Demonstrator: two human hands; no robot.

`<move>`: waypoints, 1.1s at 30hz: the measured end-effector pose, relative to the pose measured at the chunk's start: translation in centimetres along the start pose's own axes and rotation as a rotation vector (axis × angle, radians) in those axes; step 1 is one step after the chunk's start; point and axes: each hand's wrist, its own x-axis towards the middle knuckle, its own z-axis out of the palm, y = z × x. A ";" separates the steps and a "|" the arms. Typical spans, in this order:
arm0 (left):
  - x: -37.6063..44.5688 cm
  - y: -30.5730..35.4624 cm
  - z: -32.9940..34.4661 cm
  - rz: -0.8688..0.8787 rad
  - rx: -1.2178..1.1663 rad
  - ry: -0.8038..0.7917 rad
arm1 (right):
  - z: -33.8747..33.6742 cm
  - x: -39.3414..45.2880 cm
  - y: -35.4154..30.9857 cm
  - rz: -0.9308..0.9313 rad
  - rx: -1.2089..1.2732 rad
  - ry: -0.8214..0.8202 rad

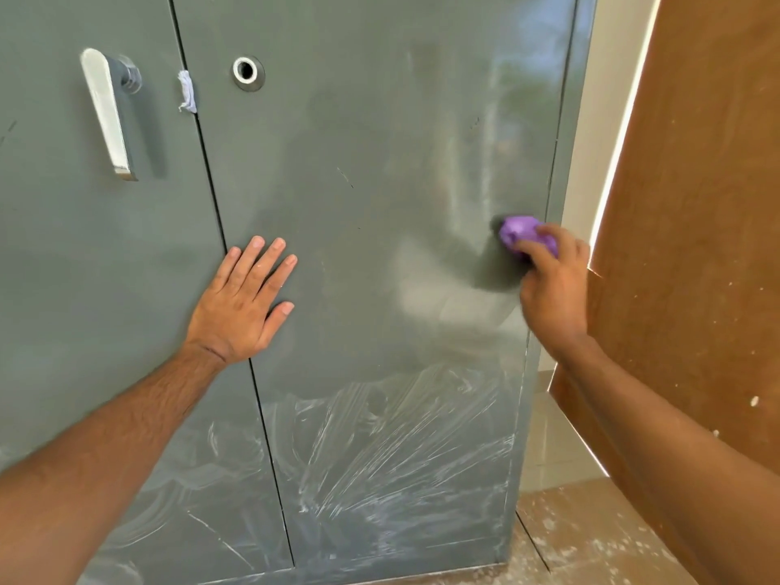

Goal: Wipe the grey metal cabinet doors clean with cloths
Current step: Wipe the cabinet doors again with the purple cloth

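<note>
The grey metal cabinet fills the view, with a right door (pixel 380 183) and a left door (pixel 84 268). My right hand (pixel 553 285) grips a bunched purple cloth (pixel 521 234) and presses it against the right door near its right edge. My left hand (pixel 245 297) lies flat on the right door beside the centre seam, fingers straight and spread. White streaky smears (pixel 392 449) cover the lower part of both doors. The upper right door looks damp and darker.
A white lever handle (pixel 105 111) sits on the left door, and a round keyhole (pixel 246 71) on the right door. A scrap of white cloth (pixel 186 92) is stuck in the seam. A brown wooden panel (pixel 696 204) stands close on the right. The floor (pixel 591 542) is dusty.
</note>
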 end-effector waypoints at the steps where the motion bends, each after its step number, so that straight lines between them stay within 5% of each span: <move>1: 0.0 -0.1 0.0 -0.002 0.005 -0.002 | 0.8 -1.0 -0.6 -0.062 -0.001 -0.031; 6: 0.0 0.0 -0.1 0.001 0.005 0.007 | 1.7 -10.3 1.0 0.007 -0.069 -0.234; 10: 0.0 0.2 0.0 -0.002 0.002 0.019 | -0.9 0.9 0.2 0.271 0.038 0.027; 13: 0.1 0.1 0.0 0.001 0.012 0.022 | -1.0 4.9 -2.1 0.147 0.042 0.133; 19: 0.1 0.0 0.1 0.003 0.014 0.027 | 1.3 -9.2 2.0 0.097 -0.028 -0.203; 23: 0.1 0.1 0.2 0.001 0.011 0.020 | 0.2 -1.3 1.4 0.331 0.026 -0.003; 26: 0.2 0.0 0.0 0.006 0.015 0.017 | 1.9 -2.6 -2.5 0.130 0.031 -0.030; 29: 0.2 0.0 0.0 0.009 0.018 0.013 | 3.2 -11.9 -0.5 -0.062 -0.065 -0.301; 33: 0.1 -0.1 0.2 0.009 0.012 0.014 | 1.2 -10.2 3.9 0.224 0.002 -0.221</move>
